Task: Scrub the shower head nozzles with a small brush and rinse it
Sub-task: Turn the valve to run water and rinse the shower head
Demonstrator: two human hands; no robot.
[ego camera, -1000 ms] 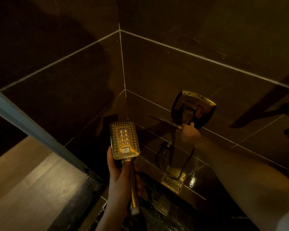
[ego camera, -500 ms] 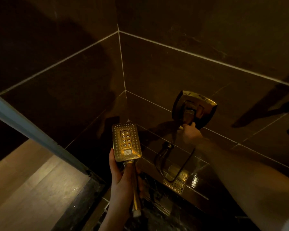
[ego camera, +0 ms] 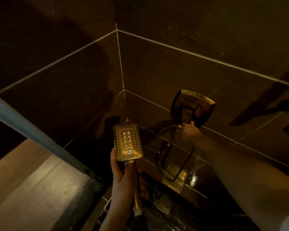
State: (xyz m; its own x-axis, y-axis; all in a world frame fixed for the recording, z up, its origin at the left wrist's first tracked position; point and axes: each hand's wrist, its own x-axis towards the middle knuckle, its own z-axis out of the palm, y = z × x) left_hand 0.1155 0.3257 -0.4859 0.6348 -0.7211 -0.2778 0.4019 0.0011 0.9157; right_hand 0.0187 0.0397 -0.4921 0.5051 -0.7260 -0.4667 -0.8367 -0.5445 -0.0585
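My left hand (ego camera: 123,177) grips the handle of a rectangular, gold-lit shower head (ego camera: 128,142) and holds it upright, its nozzle face turned toward me. No water shows at the nozzles. My right hand (ego camera: 189,132) reaches to the wall and is closed around the lever (ego camera: 188,114) of the square valve plate (ego camera: 205,104). A small pale tip sticks out of that fist; I cannot tell what it is. No brush is clearly visible. The hose (ego camera: 159,157) loops down to a wall outlet (ego camera: 173,180).
Dark tiled walls meet in a corner (ego camera: 122,80) behind the shower head. A glass door frame (ego camera: 32,129) runs diagonally at the left, with wooden floor (ego camera: 23,189) beyond it. The wet shower floor (ego camera: 157,219) lies below my hands.
A thin bright streak left of my right hand one second ago is gone. The hose loop has shifted. The shower head has drifted slightly right; my right hand stays on the lever.
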